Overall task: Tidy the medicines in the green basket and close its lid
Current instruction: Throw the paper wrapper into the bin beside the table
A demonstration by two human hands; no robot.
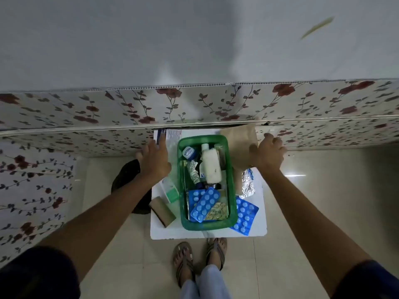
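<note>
The green basket [233, 190] stands open on a small white table [207, 234]. Inside lie blue blister packs [205, 205], a yellow strip [218, 211], a white bottle [211, 167], a tube and a round blue jar [189, 152]. A pale translucent green sheet, possibly the lid [172, 169], lies left of the basket under my left hand [154, 161], whose fingers reach a blue-and-white box [160, 137]; its grip is hidden. My right hand [266, 155] curls on the right edge of a brown paper bag [238, 143].
Outside the basket lie a blue blister pack [245, 216], silver foil strips [248, 184], a brown carton [162, 212] and a green-white sachet [171, 194]. A floral-panelled wall runs behind the table. A black object [126, 175] sits on the floor left. My sandalled feet stand at the table's front.
</note>
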